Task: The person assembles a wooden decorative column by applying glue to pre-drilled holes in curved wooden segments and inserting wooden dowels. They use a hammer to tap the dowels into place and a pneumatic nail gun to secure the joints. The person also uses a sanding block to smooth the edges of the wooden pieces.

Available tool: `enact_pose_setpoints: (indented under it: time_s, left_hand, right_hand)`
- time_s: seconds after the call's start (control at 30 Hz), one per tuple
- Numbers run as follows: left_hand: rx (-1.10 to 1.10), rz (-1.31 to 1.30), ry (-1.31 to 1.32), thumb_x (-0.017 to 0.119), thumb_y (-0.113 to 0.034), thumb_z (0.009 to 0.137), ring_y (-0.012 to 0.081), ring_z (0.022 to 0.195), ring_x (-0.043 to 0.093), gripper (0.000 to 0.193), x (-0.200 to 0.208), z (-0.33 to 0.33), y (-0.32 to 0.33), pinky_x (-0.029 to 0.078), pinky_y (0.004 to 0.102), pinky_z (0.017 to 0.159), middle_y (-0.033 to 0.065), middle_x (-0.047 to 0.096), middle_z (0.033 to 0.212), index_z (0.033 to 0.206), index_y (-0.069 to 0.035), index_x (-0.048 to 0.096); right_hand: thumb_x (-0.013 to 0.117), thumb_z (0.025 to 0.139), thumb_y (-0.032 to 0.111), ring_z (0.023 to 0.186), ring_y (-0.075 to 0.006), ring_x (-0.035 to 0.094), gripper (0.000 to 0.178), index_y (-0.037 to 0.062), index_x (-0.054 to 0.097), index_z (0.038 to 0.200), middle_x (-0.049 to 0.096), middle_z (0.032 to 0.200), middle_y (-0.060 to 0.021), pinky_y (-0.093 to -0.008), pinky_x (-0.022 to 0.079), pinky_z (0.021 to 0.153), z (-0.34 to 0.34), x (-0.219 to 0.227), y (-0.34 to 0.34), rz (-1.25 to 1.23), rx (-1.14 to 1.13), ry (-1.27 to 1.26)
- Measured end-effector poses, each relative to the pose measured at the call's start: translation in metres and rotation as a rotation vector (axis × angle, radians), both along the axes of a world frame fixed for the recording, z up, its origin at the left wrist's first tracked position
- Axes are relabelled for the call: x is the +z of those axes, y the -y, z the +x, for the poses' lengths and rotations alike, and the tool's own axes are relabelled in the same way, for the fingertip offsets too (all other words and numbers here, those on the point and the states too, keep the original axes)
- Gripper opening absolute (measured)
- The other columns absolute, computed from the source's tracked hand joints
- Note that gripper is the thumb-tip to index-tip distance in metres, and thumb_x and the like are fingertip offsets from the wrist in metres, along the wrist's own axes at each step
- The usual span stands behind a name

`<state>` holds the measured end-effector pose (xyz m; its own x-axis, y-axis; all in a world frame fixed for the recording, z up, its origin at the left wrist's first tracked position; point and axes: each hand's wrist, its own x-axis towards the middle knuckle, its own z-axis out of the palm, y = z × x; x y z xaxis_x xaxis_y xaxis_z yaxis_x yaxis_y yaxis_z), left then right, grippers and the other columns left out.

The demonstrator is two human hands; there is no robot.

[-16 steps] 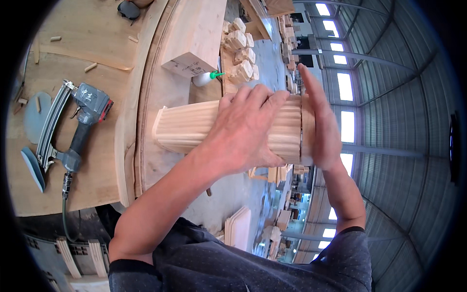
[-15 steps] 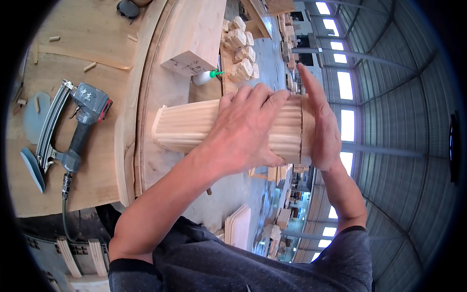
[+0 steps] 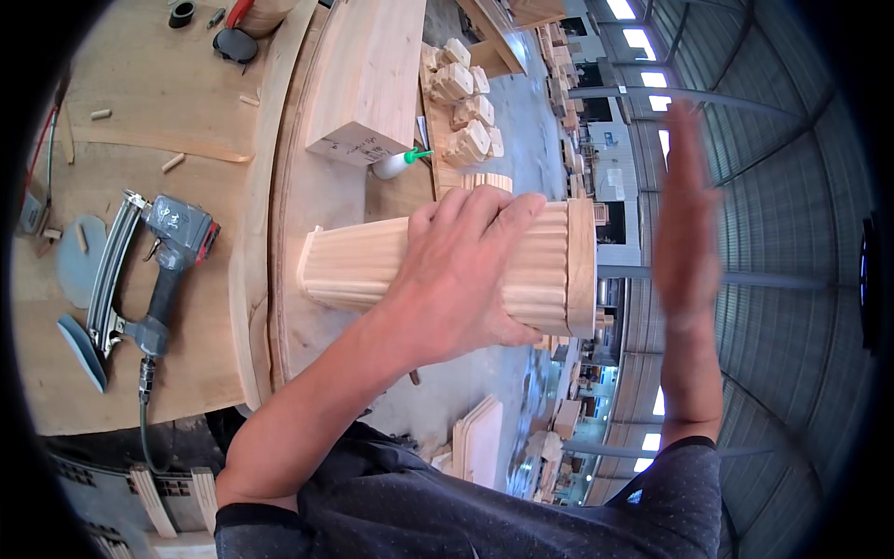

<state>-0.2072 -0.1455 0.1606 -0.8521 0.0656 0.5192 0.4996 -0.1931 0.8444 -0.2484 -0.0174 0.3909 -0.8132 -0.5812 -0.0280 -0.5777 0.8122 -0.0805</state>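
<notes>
My left hand (image 3: pixel 463 270) grips a fluted, tapered wooden leg (image 3: pixel 358 253) from above, thumb on the near side and fingers on the far side. The leg lies crosswise, its narrow end toward the workbench. A flat wooden cap (image 3: pixel 581 268) covers its wide right end. Away to the right of that cap, my right hand (image 3: pixel 687 219) is raised flat, fingers stretched out and smeared by motion, touching nothing.
On the bench (image 3: pixel 200 382) at the left lie a pneumatic nail gun (image 3: pixel 177 238) with a hose, and several small dowels. Beyond the leg are a large wooden block (image 3: pixel 368 79), a white glue bottle (image 3: pixel 393 166) with a green tip, and carved wooden pieces (image 3: pixel 468 142).
My right hand has left the capped end of the leg and swung away to the right. My left hand keeps its grip on the leg. The view has shifted slightly.
</notes>
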Motion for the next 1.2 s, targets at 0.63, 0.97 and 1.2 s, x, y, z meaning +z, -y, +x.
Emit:
enact_pose_setpoints:
  time_s: [0.63,0.97,1.2]
  left_hand:
    - [0.51,-0.143,-0.004,0.101,-0.03,0.05,0.0416,0.13,0.047,0.12,0.014,0.022,-0.039,0.038,0.0527,0.11,0.0212,0.048,0.14,0.149,-0.002,0.039]
    - [0.693,-0.5,0.138,0.097,-0.034,0.065,0.0412,0.132,0.043,0.108,-0.016,0.066,-0.008,0.036,0.0537,0.112,0.0234,0.043,0.143,0.149,0.0,0.038]
    - [0.767,-1.334,0.788,0.08,-0.036,0.087,0.0398,0.129,0.05,0.064,-0.184,0.116,0.135,0.038,0.0598,0.105,0.0188,0.061,0.129,0.136,-0.002,0.057]
  right_hand:
    - [0.04,0.114,0.031,0.148,-0.0327,0.047,0.052,-0.0018,0.05,0.153,0.052,0.157,-0.0192,-0.0398,0.031,0.124,0.015,-0.052,-0.013,-0.42,0.049,-0.133]
    - [0.037,0.113,0.042,0.152,-0.0361,0.04,0.061,-0.0032,0.048,0.152,0.047,0.158,-0.0251,-0.049,0.027,0.127,0.073,-0.081,-0.095,-0.779,0.133,-0.198]
    - [0.074,0.089,0.014,0.117,-0.0363,0.065,0.045,0.0003,0.063,0.131,0.068,0.126,-0.0197,-0.0477,0.05,0.104,0.143,-0.145,-0.102,-0.736,0.158,0.129]
